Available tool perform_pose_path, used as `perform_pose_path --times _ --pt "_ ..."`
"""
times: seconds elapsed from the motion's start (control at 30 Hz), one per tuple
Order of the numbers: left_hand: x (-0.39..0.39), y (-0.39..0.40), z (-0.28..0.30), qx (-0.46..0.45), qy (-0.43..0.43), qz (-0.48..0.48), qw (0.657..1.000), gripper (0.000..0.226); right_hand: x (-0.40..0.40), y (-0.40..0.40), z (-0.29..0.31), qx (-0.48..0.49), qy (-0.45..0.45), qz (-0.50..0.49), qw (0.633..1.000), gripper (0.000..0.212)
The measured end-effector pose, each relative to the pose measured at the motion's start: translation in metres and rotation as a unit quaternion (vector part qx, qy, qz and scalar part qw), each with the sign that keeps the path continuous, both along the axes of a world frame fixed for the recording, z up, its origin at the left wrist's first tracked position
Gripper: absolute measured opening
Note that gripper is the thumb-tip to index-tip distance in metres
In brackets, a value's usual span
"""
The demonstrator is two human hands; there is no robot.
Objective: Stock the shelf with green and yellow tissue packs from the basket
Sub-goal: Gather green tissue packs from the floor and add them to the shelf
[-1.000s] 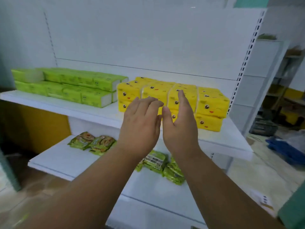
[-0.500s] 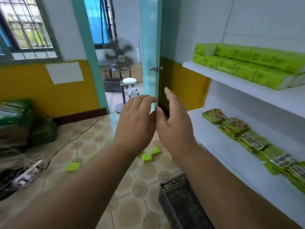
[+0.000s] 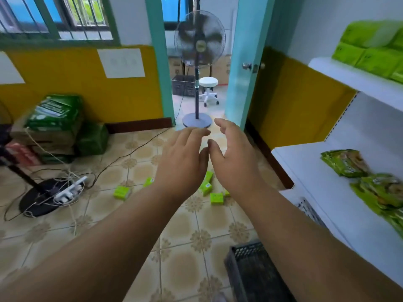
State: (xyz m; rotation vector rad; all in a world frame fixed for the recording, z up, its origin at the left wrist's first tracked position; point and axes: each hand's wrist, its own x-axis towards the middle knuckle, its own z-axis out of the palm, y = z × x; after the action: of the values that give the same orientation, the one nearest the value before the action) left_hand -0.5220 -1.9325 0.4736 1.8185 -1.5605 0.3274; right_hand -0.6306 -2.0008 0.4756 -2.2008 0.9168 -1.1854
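My left hand (image 3: 183, 160) and my right hand (image 3: 234, 159) are stretched out side by side over the tiled floor, fingers apart, holding nothing. Below my right forearm stands the dark plastic basket (image 3: 250, 271); its inside looks dark and I see no packs in it. Green tissue packs (image 3: 370, 51) are stacked on the upper white shelf (image 3: 349, 77) at the far right. Several small green packs (image 3: 122, 192) lie scattered on the floor beyond my hands. No yellow packs are in view.
Green snack bags (image 3: 346, 163) lie on the lower shelf (image 3: 322, 188). A standing fan (image 3: 198, 62) and white stool (image 3: 208, 89) stand at the open doorway. Stacked boxes (image 3: 52, 125), a power strip with tangled cables (image 3: 69, 189) and a fan base (image 3: 39, 199) sit at left.
My view has swung left from the shelf with yellow and green packs to the floor and doorway. Both hands stayed raised and empty, now a little further apart.
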Motion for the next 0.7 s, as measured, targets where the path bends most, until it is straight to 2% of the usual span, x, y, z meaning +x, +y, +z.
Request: perform_pose_path --times 0.27,0.5,0.7 --pt "0.032 -0.109 -0.028 0.057 0.032 -0.016 0.998 0.034 0.031 -0.115 -0.034 0.069 0.033 -0.038 0.996 0.045" --pt "0.125 -0.207 -0.067 0.077 0.018 -0.042 0.996 0.031 0.113 -0.203 -0.082 0.114 0.057 -0.057 0.99 0.045" --pt "0.179 -0.315 -0.093 0.099 0.007 -0.116 0.988 0.033 0.158 -0.285 -0.097 0.151 0.075 -0.119 0.978 0.047"
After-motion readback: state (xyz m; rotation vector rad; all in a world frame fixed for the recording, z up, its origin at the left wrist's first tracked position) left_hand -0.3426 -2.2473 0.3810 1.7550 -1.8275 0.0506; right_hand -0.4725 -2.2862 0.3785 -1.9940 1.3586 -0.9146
